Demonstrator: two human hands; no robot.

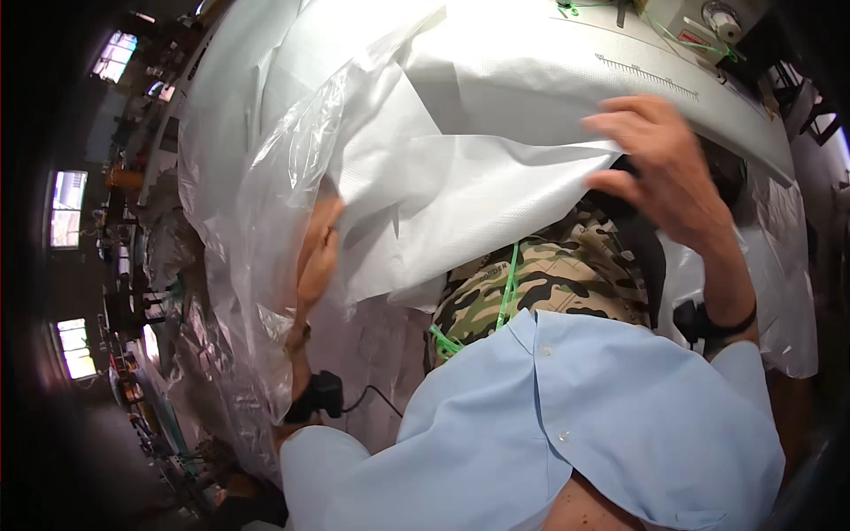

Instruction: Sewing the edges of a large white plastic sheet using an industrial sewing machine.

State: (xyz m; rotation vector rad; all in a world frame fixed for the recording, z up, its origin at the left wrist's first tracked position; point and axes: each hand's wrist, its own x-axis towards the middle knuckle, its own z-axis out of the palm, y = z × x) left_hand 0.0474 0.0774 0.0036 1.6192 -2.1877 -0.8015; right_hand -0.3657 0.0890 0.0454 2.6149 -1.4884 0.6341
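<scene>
A large white woven plastic sheet [496, 195] hangs off the worktable toward my lap, with one corner pulled to the right. Clear plastic film [297, 142] lies along its left side. My left hand [317, 257] is closed at the sheet's left edge, its fingers curled and partly covered by the film. At the right, my right hand [660, 164] is slightly blurred, its thumb and fingers apart around the sheet's corner. The corner lies in the gap between them, and I see no firm grip on it.
The white worktable [567, 49] has a ruler scale along its near edge. A pale machine [704, 26] with a round knob stands at the far right, with green cord near it. More clear film [779, 274] hangs at the right. Green strings [509, 288] lie over my camouflage-patterned lap.
</scene>
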